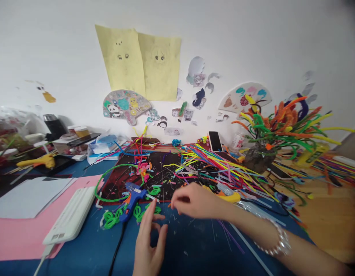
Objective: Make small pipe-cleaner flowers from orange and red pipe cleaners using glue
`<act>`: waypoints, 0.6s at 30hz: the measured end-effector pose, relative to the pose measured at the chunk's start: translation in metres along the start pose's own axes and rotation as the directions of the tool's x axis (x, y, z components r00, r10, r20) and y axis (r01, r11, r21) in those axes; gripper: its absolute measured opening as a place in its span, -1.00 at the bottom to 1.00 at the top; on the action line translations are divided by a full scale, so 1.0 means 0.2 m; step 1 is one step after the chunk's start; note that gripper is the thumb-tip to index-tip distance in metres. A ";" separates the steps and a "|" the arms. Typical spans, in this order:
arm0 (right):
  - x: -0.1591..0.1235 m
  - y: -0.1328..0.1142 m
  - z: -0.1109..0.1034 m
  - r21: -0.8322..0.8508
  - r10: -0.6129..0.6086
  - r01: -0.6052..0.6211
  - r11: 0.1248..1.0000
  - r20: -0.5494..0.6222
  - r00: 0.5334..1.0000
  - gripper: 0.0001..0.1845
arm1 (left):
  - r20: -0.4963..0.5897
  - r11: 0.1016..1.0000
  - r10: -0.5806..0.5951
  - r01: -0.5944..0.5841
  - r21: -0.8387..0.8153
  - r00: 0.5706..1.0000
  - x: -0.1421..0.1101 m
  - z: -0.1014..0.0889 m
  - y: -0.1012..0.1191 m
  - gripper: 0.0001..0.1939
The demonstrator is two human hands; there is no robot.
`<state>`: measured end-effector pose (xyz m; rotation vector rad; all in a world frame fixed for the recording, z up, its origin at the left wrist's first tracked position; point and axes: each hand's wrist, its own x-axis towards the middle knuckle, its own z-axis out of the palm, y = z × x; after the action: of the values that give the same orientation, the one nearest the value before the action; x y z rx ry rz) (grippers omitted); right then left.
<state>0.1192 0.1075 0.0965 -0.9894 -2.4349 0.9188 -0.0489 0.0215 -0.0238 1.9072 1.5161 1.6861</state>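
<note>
Where nozzle (149, 196) ends, fingers (149, 215) may touch.

"Where are our hands?"
"Our bare left hand (150, 241) is at lower centre, thumb spread, fingertips near the tip of a blue plastic glue gun (133, 202)."
"And our bare right hand (196, 201)?"
"Right of centre, fingers curled; we can't tell whether they pinch anything. A clear beaded bracelet (281, 243) circles that wrist, lower right."
"What else do we see?"
"Coiled green fuzzy loops (110, 220) beside the gun, and long multicoloured fuzzy stems (220, 163) heaped right of centre."
</note>
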 end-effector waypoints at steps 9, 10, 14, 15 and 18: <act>-0.35 0.15 0.21 -0.100 0.203 -0.213 0.972 -0.096 0.974 -0.75 | 0.214 0.989 0.124 -0.104 -0.101 0.969 -0.04 0.11 0.08 -0.85; -0.38 0.16 0.21 -0.084 0.213 -0.223 0.971 -0.110 0.971 -0.75 | 0.214 0.989 0.134 -0.115 -0.096 0.968 -0.04 0.11 0.08 -0.83; -0.49 0.18 0.20 -0.006 0.290 -0.295 0.956 -0.169 0.942 -0.78 | 0.204 0.992 0.118 -0.124 0.014 0.972 -0.01 0.09 0.06 -0.83; -0.52 0.19 0.19 0.014 0.315 -0.318 0.948 -0.185 0.931 -0.79 | 0.165 0.990 0.111 -0.123 0.065 0.980 0.00 0.08 0.04 -0.83; -0.57 0.19 0.20 0.117 0.381 -0.365 0.924 -0.190 0.905 -0.79 | 0.044 0.956 0.148 -0.154 0.250 0.988 0.04 0.06 0.03 -0.84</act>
<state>0.1951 0.0287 0.0316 -1.4768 -2.0537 0.9644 -0.0366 0.0301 -0.0188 2.2143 1.6859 1.5844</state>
